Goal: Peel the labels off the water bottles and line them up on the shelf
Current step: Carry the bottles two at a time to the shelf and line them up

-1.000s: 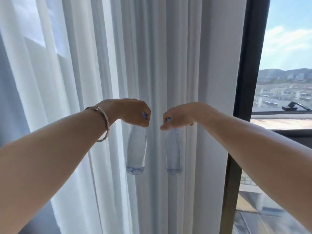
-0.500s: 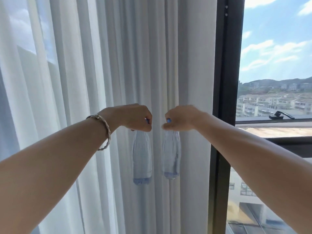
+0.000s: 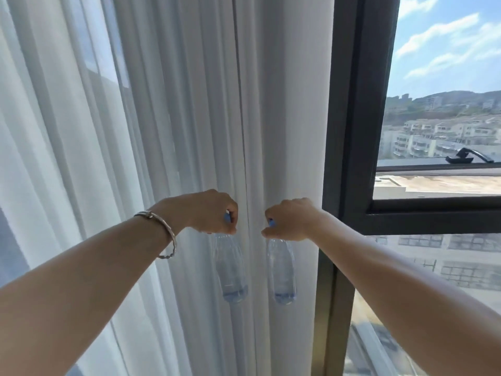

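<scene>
While the left bottle (image 3: 231, 270) and the right bottle (image 3: 282, 272) hang upright side by side, close but apart, just left of the dark window frame (image 3: 352, 131), neither shows a label on its clear wall, so the peeling looks done for this pair. Each dangles straight below its grip. The left hand (image 3: 211, 213) has its fingers curled down round the blue left cap (image 3: 227, 217). The right hand (image 3: 290, 219), the nearer to the frame, pinches the blue right cap (image 3: 271, 222) the same way, and both bottle bodies swing free beneath.

Against a second ago, the frame stands further in from the right edge and more sky shows beyond it, while hands and bottles sit lower in view; the grips and the gap between the bottles are unchanged. I take that as the person turning while carrying the pair, not setting it down. No shelf is in sight, so the lining-up is not yet done.

Left of the frame, behind the bottles, hangs a white curtain (image 3: 189, 104); a silver bracelet (image 3: 162, 232) circles the left wrist. Right of the frame sits a black window handle (image 3: 461, 158).
</scene>
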`<state>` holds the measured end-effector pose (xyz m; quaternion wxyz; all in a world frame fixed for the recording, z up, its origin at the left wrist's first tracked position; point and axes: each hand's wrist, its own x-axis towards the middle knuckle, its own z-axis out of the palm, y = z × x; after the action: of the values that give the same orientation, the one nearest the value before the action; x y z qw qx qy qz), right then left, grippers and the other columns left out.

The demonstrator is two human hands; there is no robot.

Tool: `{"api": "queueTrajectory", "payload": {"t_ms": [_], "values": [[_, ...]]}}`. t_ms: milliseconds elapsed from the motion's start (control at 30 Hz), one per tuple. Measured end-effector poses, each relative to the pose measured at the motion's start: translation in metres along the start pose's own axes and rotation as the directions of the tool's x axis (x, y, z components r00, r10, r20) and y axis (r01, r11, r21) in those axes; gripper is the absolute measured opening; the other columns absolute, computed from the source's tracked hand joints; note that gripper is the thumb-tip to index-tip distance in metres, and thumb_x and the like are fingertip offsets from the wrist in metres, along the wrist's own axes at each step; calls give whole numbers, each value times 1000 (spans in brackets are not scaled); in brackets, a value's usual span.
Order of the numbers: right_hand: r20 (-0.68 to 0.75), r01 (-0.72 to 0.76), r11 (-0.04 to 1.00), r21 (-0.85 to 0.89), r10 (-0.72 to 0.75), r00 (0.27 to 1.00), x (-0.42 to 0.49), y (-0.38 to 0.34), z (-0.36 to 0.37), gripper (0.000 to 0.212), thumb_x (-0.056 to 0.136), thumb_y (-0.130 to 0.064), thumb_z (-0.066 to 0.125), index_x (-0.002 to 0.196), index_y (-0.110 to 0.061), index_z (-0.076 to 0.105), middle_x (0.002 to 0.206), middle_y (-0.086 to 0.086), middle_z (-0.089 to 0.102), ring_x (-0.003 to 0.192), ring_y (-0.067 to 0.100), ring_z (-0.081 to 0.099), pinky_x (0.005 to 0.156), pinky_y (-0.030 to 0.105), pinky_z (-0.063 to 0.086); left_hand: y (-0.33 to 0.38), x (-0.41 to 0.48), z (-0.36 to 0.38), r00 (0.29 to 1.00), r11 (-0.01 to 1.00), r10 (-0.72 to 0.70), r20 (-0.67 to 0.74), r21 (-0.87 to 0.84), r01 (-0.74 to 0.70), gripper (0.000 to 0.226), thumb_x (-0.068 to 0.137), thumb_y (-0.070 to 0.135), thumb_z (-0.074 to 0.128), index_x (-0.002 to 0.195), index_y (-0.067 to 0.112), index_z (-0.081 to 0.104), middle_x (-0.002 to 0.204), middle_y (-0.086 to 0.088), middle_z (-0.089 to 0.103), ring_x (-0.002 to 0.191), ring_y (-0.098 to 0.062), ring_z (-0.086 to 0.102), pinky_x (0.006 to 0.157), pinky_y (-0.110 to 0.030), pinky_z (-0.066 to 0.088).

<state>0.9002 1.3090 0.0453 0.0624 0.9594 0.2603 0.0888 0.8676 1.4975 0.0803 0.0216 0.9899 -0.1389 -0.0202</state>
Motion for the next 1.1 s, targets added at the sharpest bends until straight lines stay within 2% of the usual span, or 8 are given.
{"api": "queueTrajectory", "payload": {"t_ms": [133,367,533,633,767,867,967,1100], "values": [[62,33,999,4,-34,997,2,-13,23,29,93,-45,46,104,-21,57,88,-3,48,82,20,48,75,30,32,-11,-13,19,994,997,-81,74,-3,81,9,84,33,66,82,25,65,90,-5,71,61,-13,61,52,-19,45],[-33,152,988,-8,-152,988,14,-66,-13,21,92,-44,46,86,-24,46,82,-4,47,80,19,49,76,30,38,-45,-72,3,974,973,-226,32,-37,227,8,83,31,65,82,23,66,69,-3,65,49,-13,54,42,-16,41],[-86,245,969,-27,-246,965,14,-144,-48,26,93,-48,46,85,-23,48,74,-7,47,76,16,51,74,31,41,-81,-151,-13,938,938,-346,-14,-42,345,10,84,35,64,88,25,67,70,-1,66,48,-12,56,46,-18,44],[-108,314,948,-44,-317,942,6,-207,-66,27,93,-49,47,97,-24,57,87,-4,50,82,18,52,75,31,40,-107,-213,-21,901,902,-431,-42,-32,430,10,83,35,62,88,28,66,76,-3,69,49,-13,57,43,-16,41],[-117,395,918,-40,-397,910,-9,-306,-89,31,92,-47,47,102,-22,62,105,0,63,90,22,59,73,30,39,-146,-312,-24,859,860,-508,-67,18,510,10,85,38,58,90,33,65,93,0,67,59,-16,62,54,-22,47],[-134,476,879,-34,-476,869,-28,-394,-111,25,90,-44,48,94,-23,61,100,2,62,82,22,52,74,29,40,-175,-401,-19,828,830,-554,-82,26,558,6,87,37,58,89,33,62,98,8,57,85,-20,66,73,-33,54],[-162,565,824,-53,-565,809,-53,-489,-130,25,89,-43,47,76,-22,50,86,0,52,80,23,50,71,29,38,-202,-489,-15,779,779,-619,-103,48,625,6,88,32,57,90,31,63,96,10,50,92,-18,60,76,-32,49],[-158,694,719,-23,-688,708,-88,-610,-150,30,91,-48,46,97,-21,57,90,-2,55,84,22,54,71,32,42,-233,-604,-8,699,694,-709,-87,86,715,11,88,27,56,90,30,66,89,12,52,90,-16,57,73,-30,47]]}}
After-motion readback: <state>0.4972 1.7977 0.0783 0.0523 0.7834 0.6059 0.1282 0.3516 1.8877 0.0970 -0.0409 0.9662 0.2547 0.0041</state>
